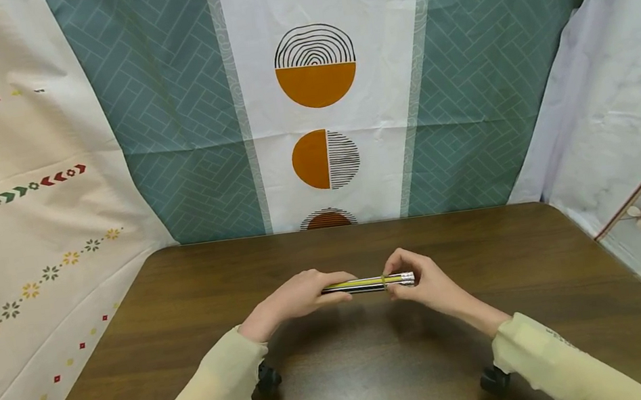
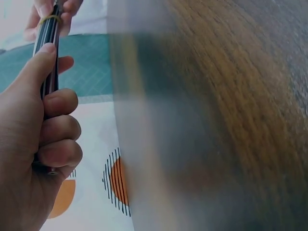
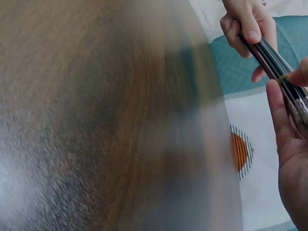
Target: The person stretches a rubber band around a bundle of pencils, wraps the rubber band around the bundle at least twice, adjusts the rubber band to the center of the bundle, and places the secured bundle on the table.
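My left hand [image 1: 297,297] wraps one end of a bundle of pencils [image 1: 367,283], fingers [image 2: 57,127] curled round it, thumb laid along the top. The bundle is held level just above the dark wooden table [image 1: 345,374], between both hands, a yellowish rubber band [image 1: 384,281] round it near the metal-capped ends. My right hand [image 1: 424,283] pinches the bundle at that band, fingers bent, thumb [image 3: 278,108] under it. A patterned curtain [image 1: 318,84] hangs behind the table.
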Action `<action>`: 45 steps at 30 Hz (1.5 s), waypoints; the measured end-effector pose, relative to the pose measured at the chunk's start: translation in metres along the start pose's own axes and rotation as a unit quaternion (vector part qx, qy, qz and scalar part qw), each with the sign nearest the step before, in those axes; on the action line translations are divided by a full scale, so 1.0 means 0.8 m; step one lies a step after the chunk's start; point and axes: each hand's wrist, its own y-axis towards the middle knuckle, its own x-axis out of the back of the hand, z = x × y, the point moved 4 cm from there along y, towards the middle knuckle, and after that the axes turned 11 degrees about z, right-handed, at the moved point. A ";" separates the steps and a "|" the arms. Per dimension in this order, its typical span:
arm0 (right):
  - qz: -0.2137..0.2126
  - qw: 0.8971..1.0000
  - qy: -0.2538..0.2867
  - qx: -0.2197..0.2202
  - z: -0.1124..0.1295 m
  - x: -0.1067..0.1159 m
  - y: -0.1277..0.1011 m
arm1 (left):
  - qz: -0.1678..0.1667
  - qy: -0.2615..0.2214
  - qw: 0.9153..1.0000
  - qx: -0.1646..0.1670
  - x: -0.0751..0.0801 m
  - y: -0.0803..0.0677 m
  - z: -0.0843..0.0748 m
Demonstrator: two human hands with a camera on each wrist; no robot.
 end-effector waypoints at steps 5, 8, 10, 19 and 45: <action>-0.003 1.000 0.019 -0.003 -0.001 -0.004 0.000 | -0.002 -0.004 1.000 -0.002 -0.001 0.000 0.001; -0.001 0.999 0.041 -0.011 -0.002 -0.007 0.001 | 0.000 -0.008 1.000 0.001 -0.002 -0.001 0.001; 0.001 0.998 0.055 -0.012 -0.003 -0.009 0.001 | 0.001 -0.010 1.000 0.000 -0.003 -0.001 0.002; -0.009 0.999 0.034 -0.032 -0.007 -0.019 0.000 | 0.012 -0.025 1.000 0.005 -0.008 -0.001 -0.001; 0.033 0.999 0.009 -0.027 -0.012 -0.014 0.008 | 0.019 -0.012 1.000 0.010 -0.010 0.009 -0.006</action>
